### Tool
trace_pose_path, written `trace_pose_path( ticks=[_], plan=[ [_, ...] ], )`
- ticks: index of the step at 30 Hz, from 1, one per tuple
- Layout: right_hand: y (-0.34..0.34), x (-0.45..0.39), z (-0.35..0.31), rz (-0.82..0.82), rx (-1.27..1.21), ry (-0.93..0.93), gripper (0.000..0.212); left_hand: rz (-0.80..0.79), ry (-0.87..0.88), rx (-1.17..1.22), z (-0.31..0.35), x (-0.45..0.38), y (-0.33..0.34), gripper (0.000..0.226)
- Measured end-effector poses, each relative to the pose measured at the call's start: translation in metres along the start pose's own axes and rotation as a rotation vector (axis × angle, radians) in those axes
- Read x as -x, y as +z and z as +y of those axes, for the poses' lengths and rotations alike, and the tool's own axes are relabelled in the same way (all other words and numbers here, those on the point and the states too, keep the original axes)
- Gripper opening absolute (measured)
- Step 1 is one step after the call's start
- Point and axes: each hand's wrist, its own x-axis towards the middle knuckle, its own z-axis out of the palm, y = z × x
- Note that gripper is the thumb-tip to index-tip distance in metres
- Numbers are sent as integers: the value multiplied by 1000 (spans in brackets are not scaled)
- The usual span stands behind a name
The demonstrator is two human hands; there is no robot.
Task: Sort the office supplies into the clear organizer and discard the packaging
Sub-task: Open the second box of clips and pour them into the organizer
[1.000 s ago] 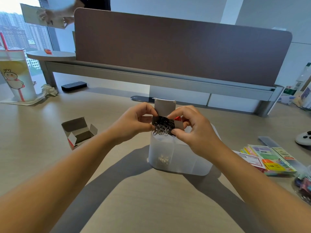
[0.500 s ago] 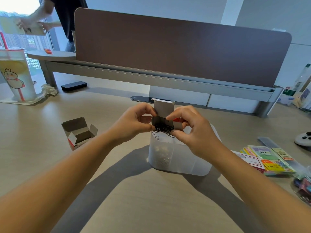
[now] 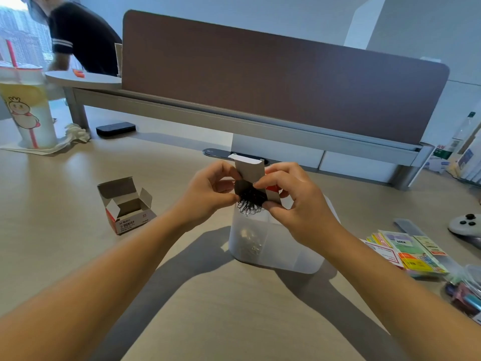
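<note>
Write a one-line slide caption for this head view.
Both hands tip a small box of paper clips into the clear organizer.

Between the hands, the small box is matt grey cardboard; the paper clips spilling from it are thin wire, apparently metal. Below the hands, the organizer is frosted translucent plastic with a smooth finish. Left of the hands, the empty box is matt cardboard. The desk beneath has a smooth, matt wood-grain surface.

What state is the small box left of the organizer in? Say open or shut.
Open. The small box lies on the desk with its flaps spread and its visible interior bare.
</note>
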Motion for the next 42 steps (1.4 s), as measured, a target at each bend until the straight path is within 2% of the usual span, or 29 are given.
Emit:
trace_pose_path(
  ticks=[17,24,27,31,33,37,40,42],
  plan=[
    [-3,1,0,27,-2,-8,22,52,-1,-84,2,3,3,35],
    [-9,0,4,45,-222,182,24,-50,9,-212,10,2,4,42],
    [-9,-3,6,41,-269,240,20,-30,17,-346,12,1,8,46],
    [-9,-3,6,38,-298,255,18,14,70,-386,16,4,13,43],
    [-9,-1,4,43,-300,236,19,49,76,-395,20,9,13,41],
    [-6,15,-3,41,-152,150,35,150,63,-429,27,38,5,41],
    [2,38,-15,37,34,11,43,274,-23,-446,29,75,-1,41],
    [11,55,-20,-14,168,-129,39,297,-114,-476,26,101,-4,41]
  ],
)
